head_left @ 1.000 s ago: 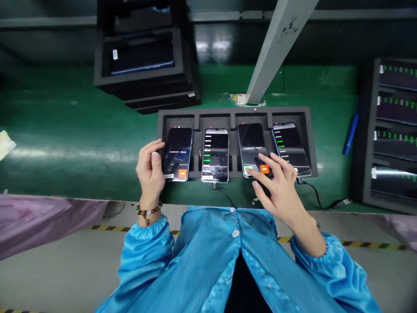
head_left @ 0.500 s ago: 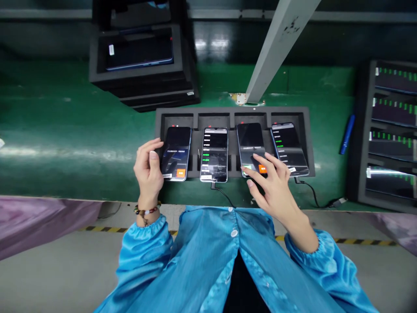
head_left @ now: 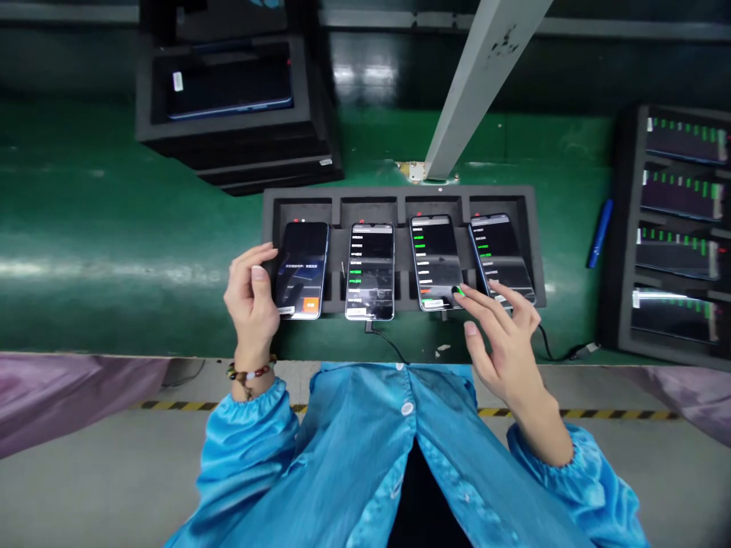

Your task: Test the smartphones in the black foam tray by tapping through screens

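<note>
Four phones lie side by side on a black foam tray [head_left: 542, 251]. The leftmost phone [head_left: 304, 262] shows an orange button; my left hand [head_left: 252, 304] rests at its left edge, fingers apart and holding nothing. A second phone [head_left: 370, 266] shows a list and has a cable at its lower edge. My right hand [head_left: 505, 342] is spread and empty, a fingertip at the lower right of the third phone [head_left: 435, 259], which shows a list with green and red lines. Other fingers lie over the lower part of the fourth phone [head_left: 499, 247].
Stacked black trays [head_left: 228, 141] with a phone on top stand at the back left. A grey metal post [head_left: 485, 84] rises behind the tray. On the right are a blue pen [head_left: 600, 234] and another tray [head_left: 620, 304] with several phones.
My right hand has moved right and slightly down. The third phone's screen has changed from a dark page with green and orange buttons to a list. My left hand stays beside the leftmost phone.
</note>
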`<move>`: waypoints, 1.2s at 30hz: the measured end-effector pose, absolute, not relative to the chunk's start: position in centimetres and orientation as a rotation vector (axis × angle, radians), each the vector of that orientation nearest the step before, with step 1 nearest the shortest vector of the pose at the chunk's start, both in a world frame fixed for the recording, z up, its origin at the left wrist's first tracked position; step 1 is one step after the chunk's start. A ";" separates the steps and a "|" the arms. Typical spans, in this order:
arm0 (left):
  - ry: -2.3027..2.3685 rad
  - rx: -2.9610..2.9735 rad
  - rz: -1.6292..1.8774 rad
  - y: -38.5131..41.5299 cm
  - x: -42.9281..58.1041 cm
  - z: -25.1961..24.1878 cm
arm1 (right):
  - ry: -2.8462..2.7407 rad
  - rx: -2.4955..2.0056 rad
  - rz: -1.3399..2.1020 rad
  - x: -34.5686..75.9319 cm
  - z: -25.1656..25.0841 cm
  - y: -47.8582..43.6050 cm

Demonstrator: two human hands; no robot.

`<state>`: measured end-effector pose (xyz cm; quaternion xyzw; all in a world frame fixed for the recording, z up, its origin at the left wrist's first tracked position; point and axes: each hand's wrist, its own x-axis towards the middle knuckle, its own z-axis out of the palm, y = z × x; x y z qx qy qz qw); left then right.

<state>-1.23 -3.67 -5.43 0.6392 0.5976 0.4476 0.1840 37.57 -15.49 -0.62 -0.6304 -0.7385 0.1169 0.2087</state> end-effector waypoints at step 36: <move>1.674 1.775 1.305 -3.7 -1.2 -5.6 | -1.912 -1.742 0.281 37.7 -1.3 -15.0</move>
